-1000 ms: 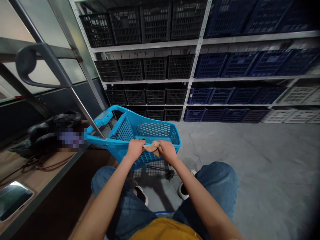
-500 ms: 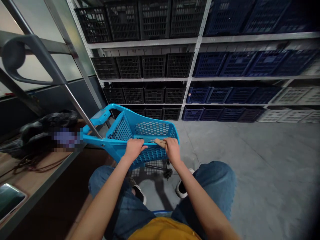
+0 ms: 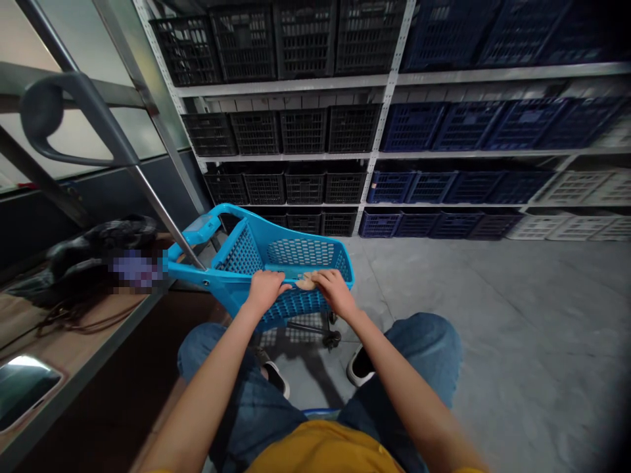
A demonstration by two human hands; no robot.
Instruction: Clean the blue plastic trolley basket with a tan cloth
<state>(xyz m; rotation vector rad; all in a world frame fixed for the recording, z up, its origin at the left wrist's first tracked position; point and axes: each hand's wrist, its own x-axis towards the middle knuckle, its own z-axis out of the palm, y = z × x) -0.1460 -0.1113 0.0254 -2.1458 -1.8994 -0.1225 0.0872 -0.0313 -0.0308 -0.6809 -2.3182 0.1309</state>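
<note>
While the brown scrap (image 3: 306,283) lies right on the near rim of the blue basket (image 3: 240,257), held there under the bent fingers of the right hand (image 3: 336,291), its hold looks slight. Only an edge of it shows between the two hands. If the fingers lift or slide, I judge it could drop into the basket or down the outside onto the floor (image 3: 493,315). The left hand (image 3: 265,290) is curled narrow over the same rim just beside the scrap, thumb toward it; whether it touches the scrap I cannot tell. The basket stands on small castors (image 3: 331,339), so a firm press on the rim could roll or tip it away from the knees. Its metal pole with the grey handle (image 3: 73,121) leans up to the left, and a shift of the basket might swing it against what lies there.

The surface (image 3: 83,355) is a wooden top with a metal edge at the near left. On it lie a dark bundled bag (image 3: 98,249), a tangle of dark cable (image 3: 73,318) and, at the near corner, a flat glossy screen (image 3: 24,387) close to the edge. The room looks like a store room. Metal shelving across the far wall carries black crates (image 3: 303,131) on the left, blue crates (image 3: 468,125) to the right and white crates (image 3: 582,187) low at the far right. The floor is grey concrete.
</note>
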